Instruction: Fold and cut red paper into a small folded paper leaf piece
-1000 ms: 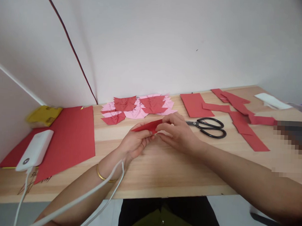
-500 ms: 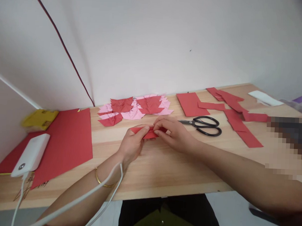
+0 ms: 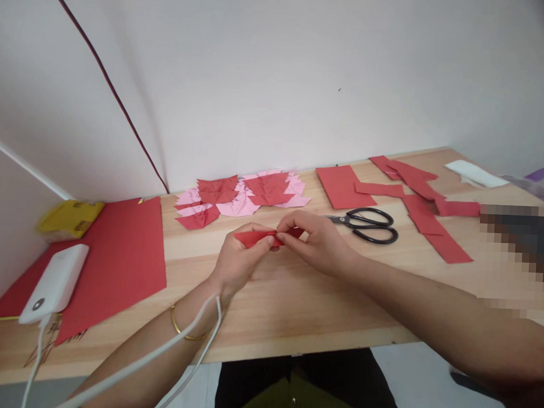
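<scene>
Evidently, the left hand (image 3: 238, 255) is pinching one side of a small red paper (image 3: 251, 237) while the right hand (image 3: 316, 242) is pinching the other, probably to steady it between them. Black-handled scissors (image 3: 365, 225) are lying just beyond the right hand, seemingly for easy reach.

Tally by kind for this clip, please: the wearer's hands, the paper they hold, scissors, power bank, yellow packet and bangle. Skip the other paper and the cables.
Hands: 2 (left hand, right hand)
Held red paper: 1
Black-handled scissors: 1
White power bank: 1
Yellow packet: 1
Gold bangle: 1
Total: 7
</scene>
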`<state>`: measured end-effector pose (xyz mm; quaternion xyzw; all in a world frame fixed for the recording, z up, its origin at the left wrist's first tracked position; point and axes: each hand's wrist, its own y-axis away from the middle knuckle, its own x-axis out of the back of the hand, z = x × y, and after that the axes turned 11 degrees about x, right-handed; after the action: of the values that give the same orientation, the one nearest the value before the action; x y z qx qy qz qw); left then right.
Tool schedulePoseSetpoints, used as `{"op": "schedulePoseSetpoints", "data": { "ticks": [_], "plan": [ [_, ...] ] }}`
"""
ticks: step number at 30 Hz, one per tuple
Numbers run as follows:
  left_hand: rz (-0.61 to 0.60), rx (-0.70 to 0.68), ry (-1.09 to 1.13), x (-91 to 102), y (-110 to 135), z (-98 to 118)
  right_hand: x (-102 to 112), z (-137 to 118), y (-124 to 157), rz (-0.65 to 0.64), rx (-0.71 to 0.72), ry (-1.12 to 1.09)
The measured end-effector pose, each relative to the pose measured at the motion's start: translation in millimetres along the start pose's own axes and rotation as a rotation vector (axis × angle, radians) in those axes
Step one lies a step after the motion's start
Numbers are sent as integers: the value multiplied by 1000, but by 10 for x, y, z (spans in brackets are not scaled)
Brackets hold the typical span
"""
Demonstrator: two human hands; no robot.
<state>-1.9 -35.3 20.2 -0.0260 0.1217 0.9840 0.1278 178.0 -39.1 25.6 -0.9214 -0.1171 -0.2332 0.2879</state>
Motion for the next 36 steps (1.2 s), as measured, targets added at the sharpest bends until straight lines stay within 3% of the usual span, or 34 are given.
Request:
{"op": "schedulePoseSetpoints", "data": {
  "ticks": [11,18,27,30,36],
  "plan": [
    [81,34,-110,-21,3,15,-14,-9,1,4,-25,-40],
    [82,71,-85,1,-37,-6,36,0,-29,-75,-73,-75],
    [76,72,-226,-38,6,55,57,-24,-32,-190,-107,-37],
    [42,96,-161,-39,-18,32,54,-8,-30,-205,-92,-9],
    [-86,151,119,-28,-102,-95,19,10,-43,-104,-126,-23]
  ]
}}
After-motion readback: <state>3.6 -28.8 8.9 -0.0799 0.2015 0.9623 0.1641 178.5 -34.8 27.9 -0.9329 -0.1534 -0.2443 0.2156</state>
